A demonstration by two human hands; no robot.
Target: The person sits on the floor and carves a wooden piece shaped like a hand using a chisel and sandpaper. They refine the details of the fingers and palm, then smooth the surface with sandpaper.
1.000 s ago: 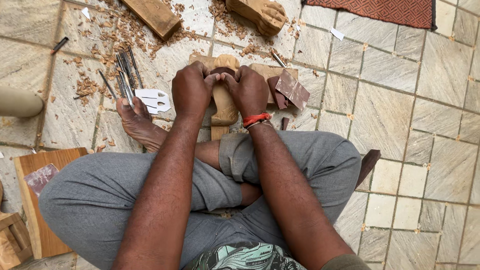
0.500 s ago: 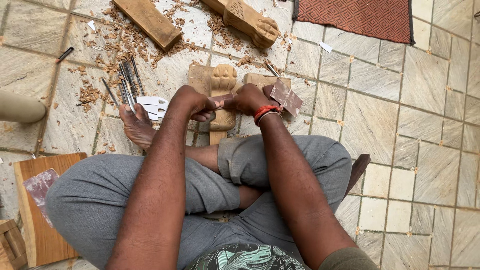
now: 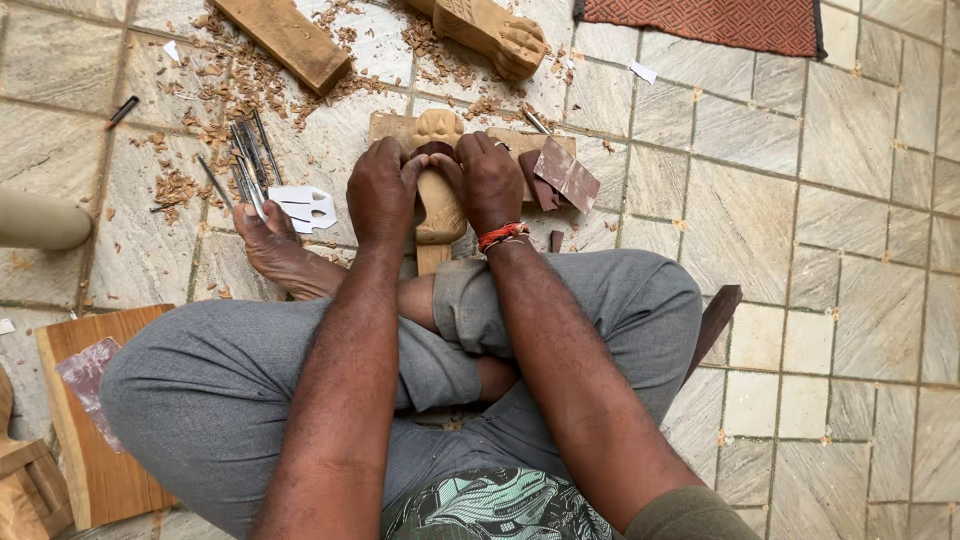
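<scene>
I sit cross-legged on a stone tile floor. A pale carved wooden figure (image 3: 440, 205) lies in front of my legs, its rounded head pointing away from me. My left hand (image 3: 380, 190) and my right hand (image 3: 487, 180) are both pressed on its upper part, fingers curled, with a dark brown piece of sandpaper (image 3: 436, 150) pinched between the fingertips. A red band circles my right wrist. My bare foot (image 3: 270, 245) rests to the left of the figure.
Several metal chisels (image 3: 245, 165) and a white template (image 3: 300, 208) lie left of the hands. More sandpaper (image 3: 565, 175) lies to the right. Wood shavings, a plank (image 3: 285, 40) and a carved block (image 3: 495, 30) sit farther away. A wooden board (image 3: 90, 420) is at lower left.
Both hands slid back toward me along the figure and then forward again toward its head. The view has shifted slightly.
</scene>
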